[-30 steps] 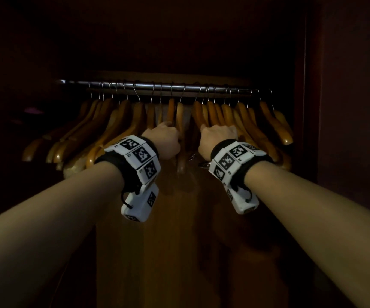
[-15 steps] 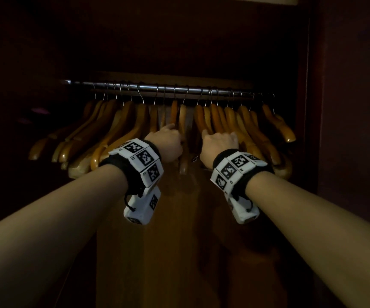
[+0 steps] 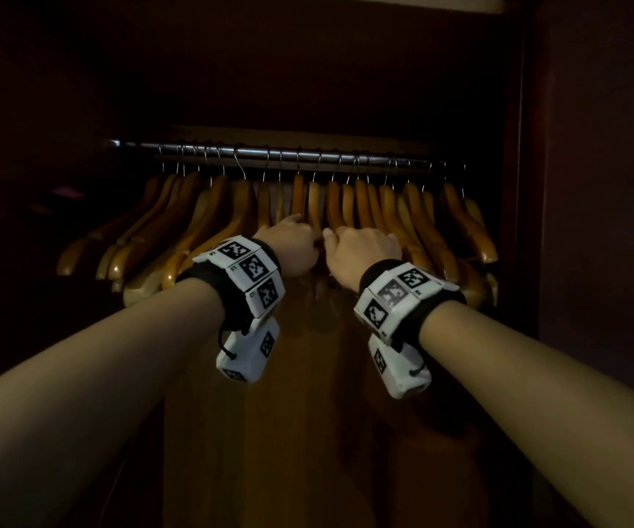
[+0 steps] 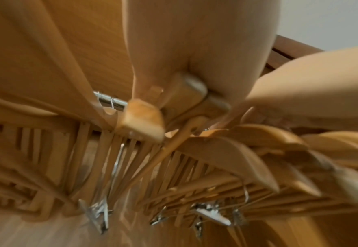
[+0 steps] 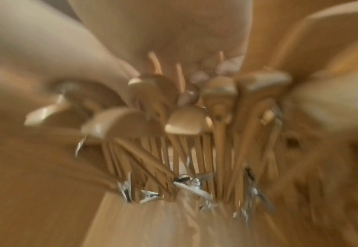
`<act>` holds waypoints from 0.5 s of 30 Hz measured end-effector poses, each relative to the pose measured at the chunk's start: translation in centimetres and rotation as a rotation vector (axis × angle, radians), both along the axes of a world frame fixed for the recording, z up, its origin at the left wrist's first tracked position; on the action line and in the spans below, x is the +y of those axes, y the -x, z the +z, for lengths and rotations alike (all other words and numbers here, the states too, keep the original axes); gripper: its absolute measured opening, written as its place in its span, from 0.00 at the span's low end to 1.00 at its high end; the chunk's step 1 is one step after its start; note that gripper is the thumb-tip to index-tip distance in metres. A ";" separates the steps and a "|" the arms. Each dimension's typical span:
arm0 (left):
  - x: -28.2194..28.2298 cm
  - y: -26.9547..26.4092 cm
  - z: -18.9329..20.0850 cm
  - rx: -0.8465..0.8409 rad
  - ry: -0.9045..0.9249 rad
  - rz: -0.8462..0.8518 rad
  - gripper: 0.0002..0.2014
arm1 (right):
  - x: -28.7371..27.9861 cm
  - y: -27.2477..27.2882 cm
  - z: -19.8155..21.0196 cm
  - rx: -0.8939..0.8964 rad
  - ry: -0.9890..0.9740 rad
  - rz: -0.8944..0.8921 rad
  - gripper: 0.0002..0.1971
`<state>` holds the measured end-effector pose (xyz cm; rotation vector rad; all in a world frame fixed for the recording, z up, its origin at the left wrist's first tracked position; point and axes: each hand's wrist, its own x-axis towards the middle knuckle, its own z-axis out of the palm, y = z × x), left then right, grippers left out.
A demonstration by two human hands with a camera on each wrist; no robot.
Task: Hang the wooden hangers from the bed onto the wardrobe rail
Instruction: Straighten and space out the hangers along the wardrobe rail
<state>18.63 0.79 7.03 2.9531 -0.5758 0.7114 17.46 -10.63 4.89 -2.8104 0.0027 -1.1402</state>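
Observation:
A metal rail crosses the dark wardrobe and carries several wooden hangers by their wire hooks. My left hand and right hand reach side by side into the middle of the row, just below the rail, almost touching. Each hand has its fingers curled among the hanger shoulders. In the left wrist view a hanger end sits against my palm, with the rail behind it. The right wrist view is blurred; curled fingertips show between the hanger ends.
The wardrobe's right side wall stands close to the last hangers. The wooden back panel runs down below the hangers. Metal trouser clips hang under some hangers. The bed is out of view.
Both hands have moved inward toward each other, closing the gap in the middle of the row. The view has tilted up a little, so the rail sits lower in the picture.

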 end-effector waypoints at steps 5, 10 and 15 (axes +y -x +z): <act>-0.9 0.2 0.7 -0.009 0.006 0.030 0.21 | -2.7 0.6 0.6 -0.184 -0.184 0.047 0.20; -2.1 0.0 1.3 -0.081 -0.017 -0.003 0.26 | -5.3 1.5 1.7 -0.242 -0.181 -0.167 0.20; -4.5 -0.4 1.4 -0.073 0.002 -0.149 0.29 | -8.1 1.9 3.1 -0.104 -0.303 -0.326 0.24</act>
